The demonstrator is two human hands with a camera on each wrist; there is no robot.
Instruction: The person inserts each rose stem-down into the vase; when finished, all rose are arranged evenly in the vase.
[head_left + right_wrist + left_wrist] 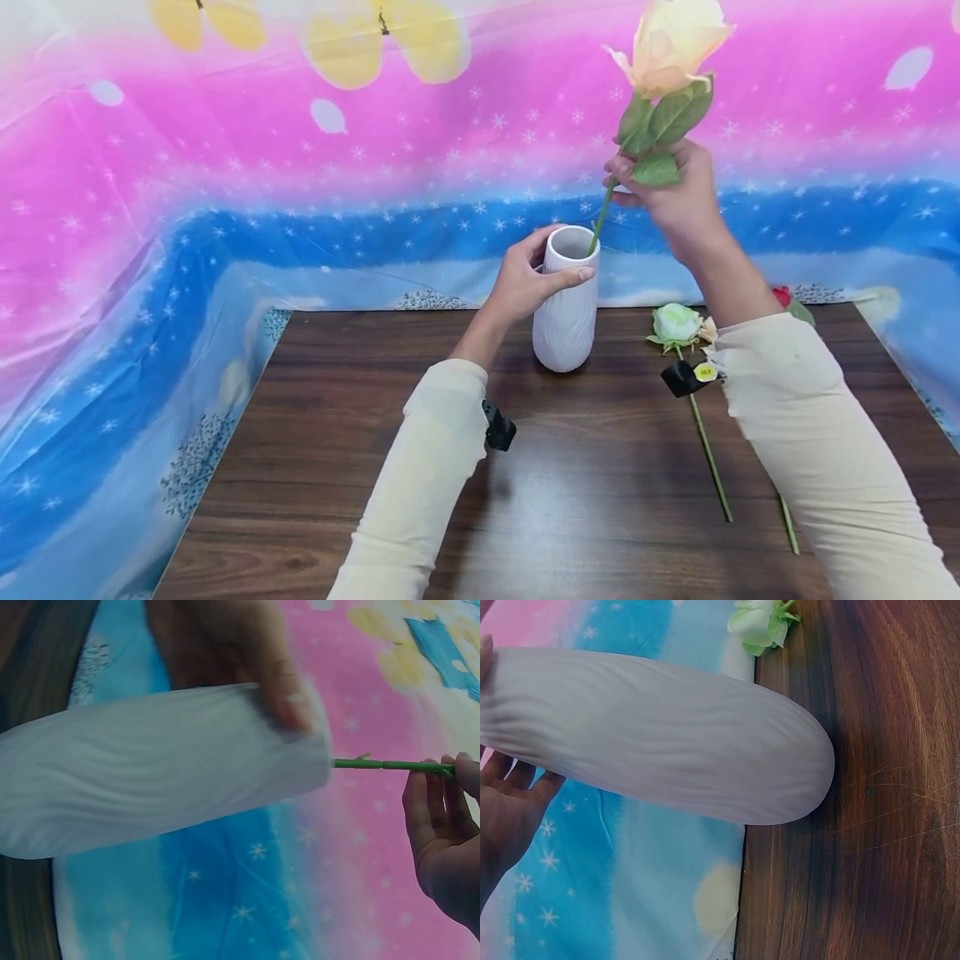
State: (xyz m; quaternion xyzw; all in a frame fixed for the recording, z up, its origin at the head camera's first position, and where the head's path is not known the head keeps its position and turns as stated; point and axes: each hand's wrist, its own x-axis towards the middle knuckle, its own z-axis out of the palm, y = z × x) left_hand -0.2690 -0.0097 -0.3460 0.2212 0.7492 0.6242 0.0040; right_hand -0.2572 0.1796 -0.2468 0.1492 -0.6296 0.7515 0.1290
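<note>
Near the far edge of a dark wooden table (337,467), just right of centre in the head view, is a white vase (564,325) with a rippled surface; I cannot tell whether its foot rests fully on the wood. Taking the vase as the clock's centre, a peach rose (678,46) leans out toward 1 o'clock, its stem tip inside the mouth, against the near-right part of the rim.

The vase looks hard and smooth, probably ceramic, so likely breakable and a little slippery; the upper body, below the rim, seems the safest hold. The rose looks artificial and light, with a thin, fairly stiff stem and soft petals; it is best taken by the stem, below the leaves.

The left hand (525,279), at 10 o'clock, grips the vase near the top, thumb across the near side, fingers behind; its forearm rises from 7 o'clock. The right hand (686,196), at 1 o'clock and higher than the rim, pinches the stem between thumb and fingertips; its forearm slants up from 4 o'clock. A pale green rose (677,323) lies at 3 o'clock, beside the right sleeve (817,442).
</note>
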